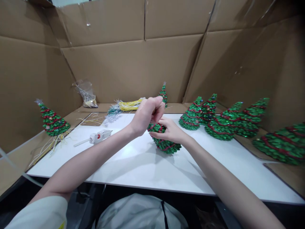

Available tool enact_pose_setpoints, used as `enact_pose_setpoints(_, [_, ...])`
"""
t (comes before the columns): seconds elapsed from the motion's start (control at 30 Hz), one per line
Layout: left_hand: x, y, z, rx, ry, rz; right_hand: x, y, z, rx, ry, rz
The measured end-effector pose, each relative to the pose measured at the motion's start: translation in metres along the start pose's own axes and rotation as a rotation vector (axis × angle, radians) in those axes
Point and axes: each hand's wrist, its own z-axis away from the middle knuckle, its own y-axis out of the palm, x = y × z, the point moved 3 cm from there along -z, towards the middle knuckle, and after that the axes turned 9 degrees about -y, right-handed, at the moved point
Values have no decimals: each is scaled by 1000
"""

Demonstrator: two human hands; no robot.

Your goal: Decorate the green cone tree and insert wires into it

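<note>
A small green Christmas tree ornament (168, 148) with red garland leans over the white board in front of me. My right hand (172, 131) is wrapped around its upper part, thumb on the near side. Just above the tree's top is my left hand (149, 111), its fingers curled together in a pinch. Whatever those fingers hold, if anything, is hidden behind the hand. The tip of the tree is also covered by my hands.
A white glue gun (100, 136) lies at left, near a star-topped tree (53, 122) and loose wires. Yellow-tied wires (130, 105), a plastic bag (87, 95) and another tree (163, 92) are at the back. Several trees (220, 125) stand right. Cardboard walls (126, 70) enclose the board (133, 171).
</note>
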Motion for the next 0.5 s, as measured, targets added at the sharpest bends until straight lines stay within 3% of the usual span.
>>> enact_pose_setpoints(0.2, [0,-1,-2,-35,-20,5,0,0,-1,0,1,-13])
enact_pose_setpoints(0.5, [-9,-2,3,15,-33,72,-1,0,3,-12,-2,8])
